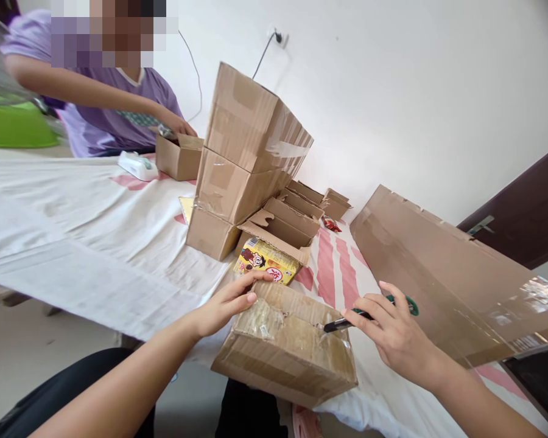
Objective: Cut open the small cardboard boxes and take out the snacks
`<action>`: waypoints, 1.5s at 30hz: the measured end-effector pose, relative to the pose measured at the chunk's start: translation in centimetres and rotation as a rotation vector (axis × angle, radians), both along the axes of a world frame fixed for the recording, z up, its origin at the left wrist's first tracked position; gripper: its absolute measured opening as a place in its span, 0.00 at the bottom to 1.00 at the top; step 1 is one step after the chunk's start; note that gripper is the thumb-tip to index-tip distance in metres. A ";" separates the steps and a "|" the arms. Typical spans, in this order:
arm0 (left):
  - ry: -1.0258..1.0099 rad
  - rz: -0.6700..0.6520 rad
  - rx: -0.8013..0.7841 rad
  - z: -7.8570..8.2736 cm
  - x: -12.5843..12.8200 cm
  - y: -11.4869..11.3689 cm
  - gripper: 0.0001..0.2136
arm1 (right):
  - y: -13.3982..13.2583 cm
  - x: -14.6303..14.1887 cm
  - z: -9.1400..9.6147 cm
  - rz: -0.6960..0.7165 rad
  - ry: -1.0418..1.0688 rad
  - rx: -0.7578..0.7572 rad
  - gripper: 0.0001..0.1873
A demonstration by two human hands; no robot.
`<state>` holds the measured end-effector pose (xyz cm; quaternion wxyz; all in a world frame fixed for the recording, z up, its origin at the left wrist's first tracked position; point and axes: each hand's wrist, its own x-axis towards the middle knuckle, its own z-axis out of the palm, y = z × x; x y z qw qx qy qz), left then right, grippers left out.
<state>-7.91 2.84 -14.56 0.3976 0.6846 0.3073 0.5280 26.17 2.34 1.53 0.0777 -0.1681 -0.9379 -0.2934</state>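
A taped cardboard box sits tilted at the table's near edge, in front of me. My left hand lies on its far left corner, fingers stretched out and thumb apart. In my right hand is a pair of scissors with green handles, held closed by the fingers. Their dark blades point left, with the tip at the tape on the box's top seam. Just beyond the box lies a yellow printed carton with a cartoon figure on it.
Stacked cardboard boxes rise at centre, with opened boxes beside them. A large cardboard sheet stands at right. Across the table, a person in purple reaches into a small box near a white tape dispenser-like object.
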 end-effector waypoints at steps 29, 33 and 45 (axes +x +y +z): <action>0.008 0.032 -0.033 0.4 0.5 -0.1 0.22 | 1.9 -1.9 -3.4 0.005 0.383 -0.431 0.12; 0.008 0.036 -0.010 -0.2 0.4 0.2 0.24 | 1.9 -3.2 -3.9 0.070 0.318 -0.479 0.11; 0.046 0.005 -0.007 0.2 1.4 0.1 0.21 | -2.1 0.4 -2.9 0.048 0.372 -0.295 0.10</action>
